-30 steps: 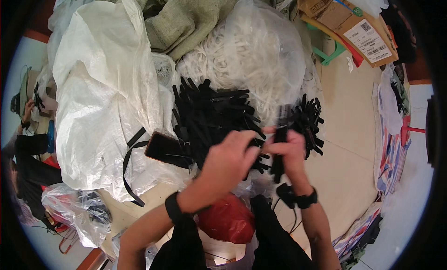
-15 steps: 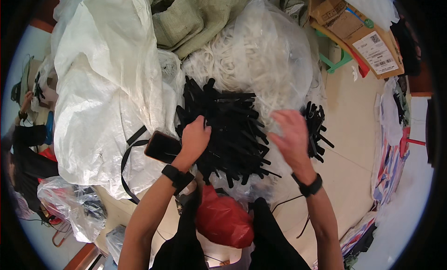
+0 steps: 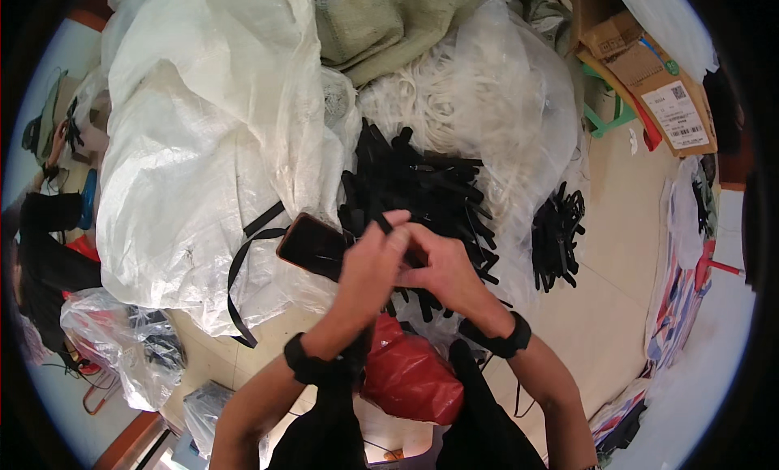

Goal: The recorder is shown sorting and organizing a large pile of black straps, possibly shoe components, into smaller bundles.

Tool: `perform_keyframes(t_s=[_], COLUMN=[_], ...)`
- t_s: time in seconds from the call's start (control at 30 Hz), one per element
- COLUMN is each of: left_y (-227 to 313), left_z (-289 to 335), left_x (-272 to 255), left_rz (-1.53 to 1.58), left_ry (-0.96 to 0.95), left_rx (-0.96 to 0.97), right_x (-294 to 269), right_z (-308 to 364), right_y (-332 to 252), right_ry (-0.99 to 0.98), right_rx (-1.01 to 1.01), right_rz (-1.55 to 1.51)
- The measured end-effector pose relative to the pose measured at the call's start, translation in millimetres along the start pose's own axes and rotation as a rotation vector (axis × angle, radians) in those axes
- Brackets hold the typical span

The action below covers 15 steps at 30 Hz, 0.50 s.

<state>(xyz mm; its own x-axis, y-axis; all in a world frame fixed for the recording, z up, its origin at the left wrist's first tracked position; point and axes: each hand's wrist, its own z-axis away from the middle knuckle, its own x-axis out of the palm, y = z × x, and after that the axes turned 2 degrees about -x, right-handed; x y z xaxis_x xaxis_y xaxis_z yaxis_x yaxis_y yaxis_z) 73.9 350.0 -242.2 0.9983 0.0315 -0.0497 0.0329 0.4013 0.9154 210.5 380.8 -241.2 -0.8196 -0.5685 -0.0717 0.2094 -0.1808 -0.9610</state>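
Note:
My left hand (image 3: 369,263) and my right hand (image 3: 446,275) meet over the near part of a heap of short black straps (image 3: 438,186). Between their closed fingers is a black strap (image 3: 384,223), its end poking out above my left fingertips. Most of that strap is covered by the fingers, and my left hand is slightly blurred. A smartphone (image 3: 312,247) with a dark screen lies just left of my left hand. Off to the right, on the floor, is a smaller heap of black straps (image 3: 557,239).
White woven sacking (image 3: 195,162) fills the left. Behind the heap, a clear plastic bag (image 3: 519,105) holds white cord. A red plastic bag (image 3: 410,377) sits between my legs, and a cardboard box (image 3: 649,81) stands far right. A long black strap (image 3: 235,283) trails beside the phone.
My right hand has come left from the smaller heap to meet my left hand. My left hand has drawn back nearer with a strap. The whole view has shifted somewhat.

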Motion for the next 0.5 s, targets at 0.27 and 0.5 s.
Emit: perform_keyframes(t_s=[0.27, 0.5], left_y=[-34, -48], left_z=[-53, -92], left_x=[-19, -4], left_rz=[-0.913, -1.026], left_ry=[0.31, 0.226], left_rx=[-0.014, -0.181], right_x=[-40, -45], right_z=[24, 39], right_y=[25, 28], right_ry=[0.293, 0.207], right_rx=[0.282, 0.329], right_rz=[-0.327, -0.219])
